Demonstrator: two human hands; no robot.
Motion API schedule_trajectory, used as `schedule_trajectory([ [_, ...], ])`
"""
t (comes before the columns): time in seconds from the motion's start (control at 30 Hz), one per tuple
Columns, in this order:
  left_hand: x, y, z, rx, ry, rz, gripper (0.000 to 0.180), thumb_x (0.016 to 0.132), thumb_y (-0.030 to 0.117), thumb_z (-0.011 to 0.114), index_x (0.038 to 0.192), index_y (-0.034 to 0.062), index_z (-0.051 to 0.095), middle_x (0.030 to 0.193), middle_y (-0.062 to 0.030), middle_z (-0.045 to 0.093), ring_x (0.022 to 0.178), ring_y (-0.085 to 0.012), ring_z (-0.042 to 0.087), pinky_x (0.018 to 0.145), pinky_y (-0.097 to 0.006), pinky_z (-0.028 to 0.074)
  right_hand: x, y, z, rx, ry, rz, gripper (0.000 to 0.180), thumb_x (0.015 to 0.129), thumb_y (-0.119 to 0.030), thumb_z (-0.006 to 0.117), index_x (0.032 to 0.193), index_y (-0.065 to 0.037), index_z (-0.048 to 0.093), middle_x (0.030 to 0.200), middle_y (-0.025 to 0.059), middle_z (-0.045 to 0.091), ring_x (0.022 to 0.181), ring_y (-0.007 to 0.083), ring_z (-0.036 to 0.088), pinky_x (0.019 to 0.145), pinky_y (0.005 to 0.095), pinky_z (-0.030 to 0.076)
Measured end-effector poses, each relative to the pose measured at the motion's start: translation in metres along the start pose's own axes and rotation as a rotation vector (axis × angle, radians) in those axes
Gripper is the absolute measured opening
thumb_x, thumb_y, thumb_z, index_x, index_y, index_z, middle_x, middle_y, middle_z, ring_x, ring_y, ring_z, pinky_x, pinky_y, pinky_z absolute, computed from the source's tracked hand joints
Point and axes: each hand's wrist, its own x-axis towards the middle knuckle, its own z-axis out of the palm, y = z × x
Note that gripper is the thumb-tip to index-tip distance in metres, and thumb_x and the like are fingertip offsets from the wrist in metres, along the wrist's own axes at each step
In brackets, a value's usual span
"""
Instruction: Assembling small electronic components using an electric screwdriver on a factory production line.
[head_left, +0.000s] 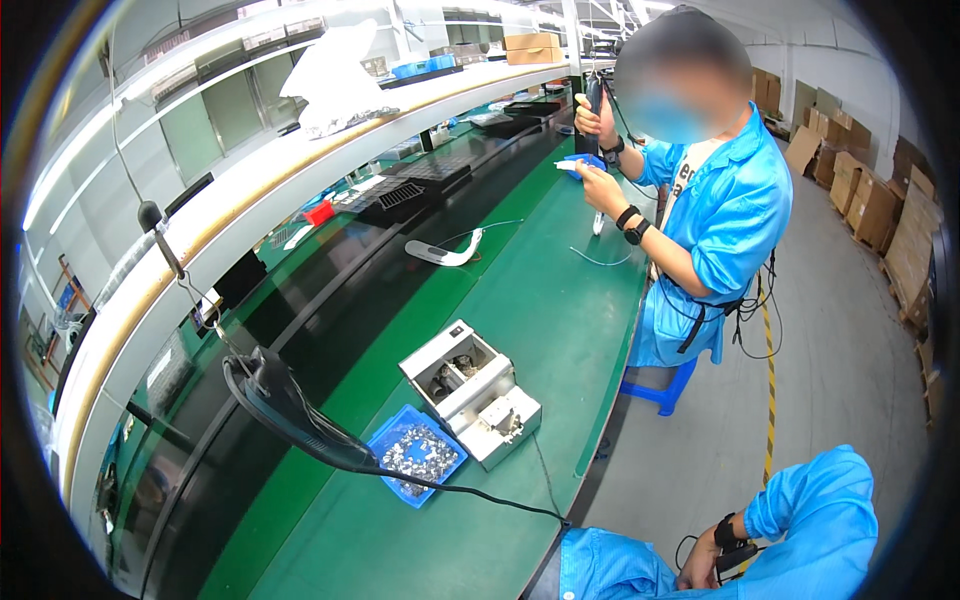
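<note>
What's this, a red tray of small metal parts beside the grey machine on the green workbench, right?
Not quite: the head view shows a blue tray, not red. It holds small metal parts beside the grey machine on the green workbench.

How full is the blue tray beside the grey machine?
Partly filled: small shiny parts cover much of the blue tray, with bare blue near its edges.
</note>
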Motion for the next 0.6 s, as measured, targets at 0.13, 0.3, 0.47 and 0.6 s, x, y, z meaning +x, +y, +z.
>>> schedule_trajectory([
  [0.13, -0.003, -0.001, 0.003, -0.018, 0.017, -0.005, 0.023, 0.095, 0.016, 0.061, 0.115, 0.0036, 0.063, 0.102, -0.0021, 0.065, 0.095, -0.0115, 0.058, 0.086, -0.029, 0.047, -0.028, -0.051, 0.032, 0.059, -0.012, -0.130, 0.013, 0.087, -0.011, 0.063, 0.096, -0.002, 0.063, 0.082, 0.0012, 0.066, 0.072, 0.0144, 0.066, 0.073, 0.0319, 0.054],
  [0.3, -0.006, 0.015, -0.006, -0.016, 0.022, -0.001, 0.024, 0.095, 0.016, 0.062, 0.115, 0.0034, 0.063, 0.102, -0.0020, 0.065, 0.095, -0.0114, 0.058, 0.086, -0.029, 0.047, -0.030, -0.085, 0.018, -0.205, 0.365, -0.042, 0.030, 0.089, -0.020, 0.064, 0.113, -0.002, 0.064, 0.096, 0.0099, 0.067, 0.086, 0.0157, 0.066, 0.074, 0.0320, 0.054],
  [0.47, -0.007, 0.019, -0.004, -0.039, 0.039, 0.005, 0.024, 0.095, 0.016, 0.062, 0.114, 0.0033, 0.064, 0.102, -0.0019, 0.066, 0.095, -0.0114, 0.059, 0.086, -0.029, 0.047, -0.033, -0.175, 0.067, -0.494, 0.258, -0.289, 0.026, 0.093, -0.019, 0.062, 0.073, -0.002, 0.061, 0.061, -0.0010, 0.055, 0.057, 0.0074, 0.051, 0.054, 0.0252, 0.041],
  [0.6, -0.010, 0.023, -0.005, -0.075, 0.035, -0.009, 0.024, 0.094, 0.017, 0.062, 0.114, 0.0032, 0.064, 0.102, -0.0019, 0.066, 0.095, -0.0114, 0.059, 0.085, -0.029, 0.047, -0.020, -0.192, 0.070, -0.550, 0.202, -0.324, 0.033, 0.097, -0.024, 0.059, 0.072, -0.003, 0.060, 0.061, 0.0000, 0.054, 0.056, 0.0084, 0.049, 0.053, 0.0262, 0.040],
])
